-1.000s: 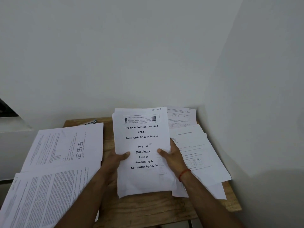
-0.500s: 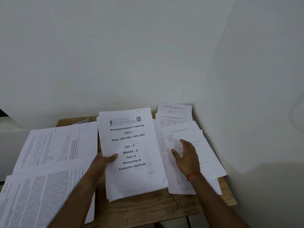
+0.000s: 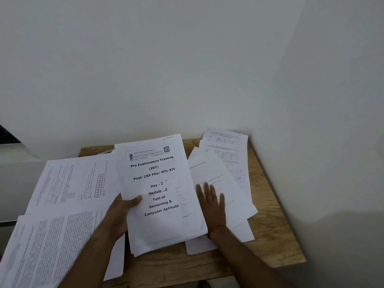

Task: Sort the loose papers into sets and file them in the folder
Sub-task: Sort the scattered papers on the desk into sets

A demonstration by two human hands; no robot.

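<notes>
My left hand [image 3: 122, 213] grips a thick set of white papers [image 3: 160, 196] by its left edge, thumb on the cover page headed "Pre Examination Training". The set is held tilted over the middle of the small wooden table [image 3: 276, 231]. My right hand [image 3: 212, 202] lies flat with straight fingers on a loose pile of printed sheets [image 3: 226, 171] at the right of the table. More printed pages [image 3: 72, 183] are spread at the left, with a dense text sheet [image 3: 47, 246] nearest me. No folder is in view.
The table stands in a corner between two white walls. A white ledge [image 3: 16, 154] adjoins it on the left. A dark pen-like object [image 3: 106, 151] peeks out behind the left papers. Bare wood shows at the front right of the table.
My right hand let go of the held set and moved right onto the loose pile. My left hand now holds the set alone, shifted slightly left and tilted.
</notes>
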